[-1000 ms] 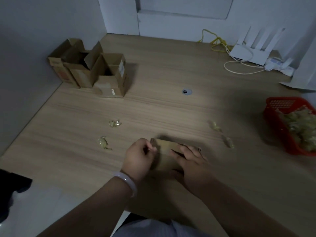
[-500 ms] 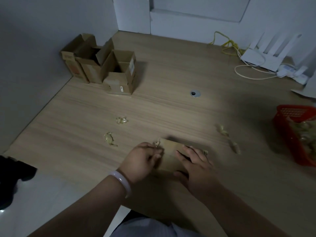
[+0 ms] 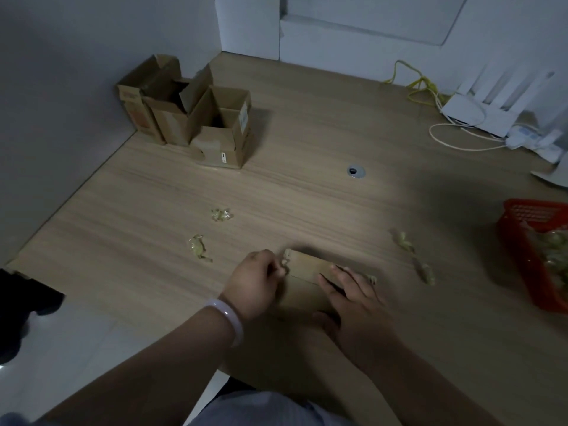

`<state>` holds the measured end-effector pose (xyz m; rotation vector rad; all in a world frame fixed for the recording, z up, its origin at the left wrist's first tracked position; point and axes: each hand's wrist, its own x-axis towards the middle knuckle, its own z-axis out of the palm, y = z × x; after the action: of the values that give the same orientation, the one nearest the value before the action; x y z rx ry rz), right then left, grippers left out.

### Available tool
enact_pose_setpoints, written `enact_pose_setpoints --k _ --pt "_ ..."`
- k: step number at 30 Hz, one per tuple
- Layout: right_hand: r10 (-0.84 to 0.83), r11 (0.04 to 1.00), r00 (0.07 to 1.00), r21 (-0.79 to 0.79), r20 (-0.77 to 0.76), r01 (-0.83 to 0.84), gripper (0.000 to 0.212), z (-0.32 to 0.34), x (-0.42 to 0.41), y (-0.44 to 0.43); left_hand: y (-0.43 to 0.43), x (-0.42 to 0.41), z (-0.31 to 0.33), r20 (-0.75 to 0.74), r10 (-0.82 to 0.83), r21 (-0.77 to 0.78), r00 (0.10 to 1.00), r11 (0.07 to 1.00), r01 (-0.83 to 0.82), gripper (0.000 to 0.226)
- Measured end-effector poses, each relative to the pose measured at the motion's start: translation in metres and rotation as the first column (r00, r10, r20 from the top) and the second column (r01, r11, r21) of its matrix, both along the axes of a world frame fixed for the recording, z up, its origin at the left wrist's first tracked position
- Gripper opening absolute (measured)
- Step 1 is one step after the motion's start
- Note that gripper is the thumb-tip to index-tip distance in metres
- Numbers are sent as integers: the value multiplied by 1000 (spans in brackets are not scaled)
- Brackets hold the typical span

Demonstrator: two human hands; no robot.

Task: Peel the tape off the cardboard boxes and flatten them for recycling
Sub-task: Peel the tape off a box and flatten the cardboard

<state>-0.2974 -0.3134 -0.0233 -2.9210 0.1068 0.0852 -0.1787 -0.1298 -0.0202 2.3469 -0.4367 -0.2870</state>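
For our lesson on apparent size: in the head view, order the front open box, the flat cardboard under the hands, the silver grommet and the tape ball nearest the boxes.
1. front open box and flat cardboard: look alike, the cardboard partly hidden.
2. tape ball and silver grommet: too close to rank.

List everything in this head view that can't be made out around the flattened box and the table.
1. Flattened brown cardboard box: head view, near half covered by the left hand and the right hand.
2. Crumpled tape pinched by the left hand: its stuck end is hidden behind that hand.
3. Red plastic basket: cut off by the right edge, contents blurred.
4. Labels on the three open brown cardboard boxes: too small and dim.
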Motion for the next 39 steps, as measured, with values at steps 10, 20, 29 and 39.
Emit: enact_pose_setpoints --k 10,20,29,39 --pt "-11 1000 1000 22 23 11 63 2 -1 3 14 -9 -22 -407 371 -323 835 796 -511 15" --pt "4 1000 999 7 40 -5 64 1 -1 4 30 -9 -3 -355 168 -368 919 879 -303 15" --pt "15 1000 999 -7 31 -15 65 2 -1 4 14 -3 -2 -398 176 -285 900 909 -304 16" --pt "7 1000 998 3 70 -7 62 4 -2 6 32 -35 -8 40 154 -224 987 964 -142 15"
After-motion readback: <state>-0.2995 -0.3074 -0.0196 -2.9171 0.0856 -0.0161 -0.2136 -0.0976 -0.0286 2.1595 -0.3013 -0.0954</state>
